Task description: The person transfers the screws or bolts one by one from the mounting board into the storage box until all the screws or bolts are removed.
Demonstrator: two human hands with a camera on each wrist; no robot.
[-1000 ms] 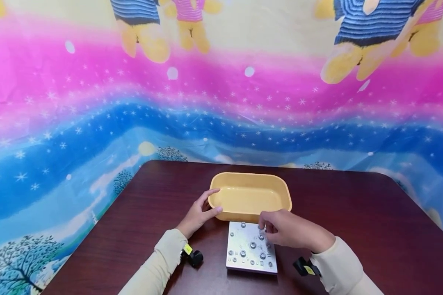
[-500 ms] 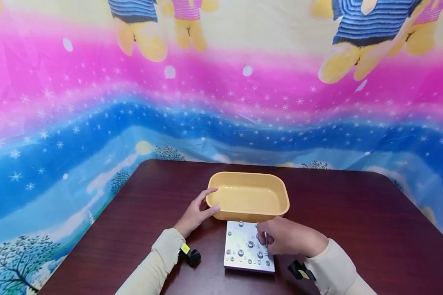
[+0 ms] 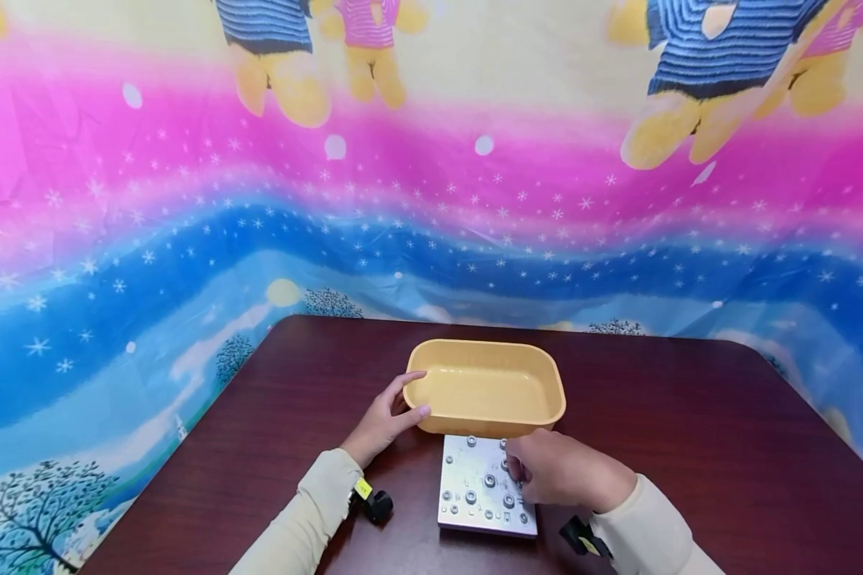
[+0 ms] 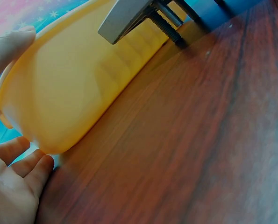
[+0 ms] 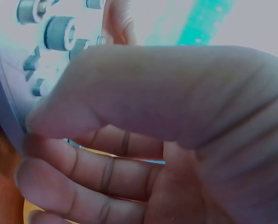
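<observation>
A yellow plastic basin [image 3: 460,423] stands behind a square metal plate [image 3: 463,471]. Several socket-head screws [image 3: 490,481] sit in the plate, and threaded shanks [image 4: 166,28] stick out beneath it in the left wrist view. My left hand [image 3: 379,422] holds the basin's left end, its thumb [image 4: 17,43] at the rim and its other fingers against the end wall. At the plate's right edge, my right hand [image 3: 571,467] has its fingers curled in. Its thumb [image 5: 82,100] and index finger meet in a pinch over a screw, which the hand mostly hides.
Both things rest on a dark red-brown table [image 3: 316,359] with rounded back corners. A cartoon-printed cloth [image 3: 431,184] hangs behind it. Black wrist cameras [image 3: 379,506] are strapped at both cuffs.
My right hand has turned at the wrist and dropped slightly, its fingertips shifting toward the front along the plate's right side. The left hand, basin and plate hold their places.
</observation>
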